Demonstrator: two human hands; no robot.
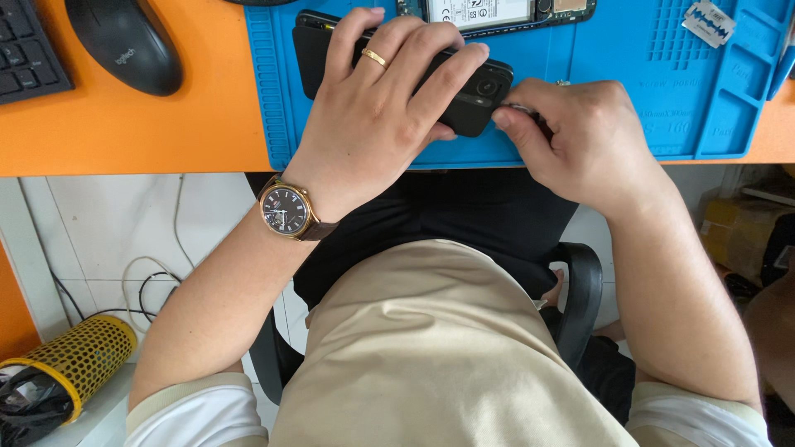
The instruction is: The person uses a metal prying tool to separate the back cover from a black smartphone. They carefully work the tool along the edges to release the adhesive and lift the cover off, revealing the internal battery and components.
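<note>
Pressing hand: the left hand (377,108) lies palm-down over a black phone (464,95), fingers (414,50) spread apart across its back, a gold ring on one finger.
Phone: lies flat on the blue work mat (629,99) near its front edge, camera end toward the right hand; most of its body is hidden under the left hand.
Working hand: the right hand (580,136) is curled, thumb and forefinger pinched together on a small metal tool (520,108) whose tip touches the phone's corner; its shape is too hidden to tell.
Mat: sits on the orange surface (124,124), with ribbed edges and small compartments at its right side.
Razor blade: a thin blade (710,22) lies in the mat's upper right part, well apart from both hands.
Circuit board: part of an opened device (489,12) shows at the mat's far edge, just beyond the left hand's fingertips.
Mouse: a black mouse (124,41) rests on the orange surface beside a keyboard (29,50).
Wrist: a brown-strapped watch (286,209) on the left wrist.
Floor: a yellow mesh bin (74,360) at lower left.
</note>
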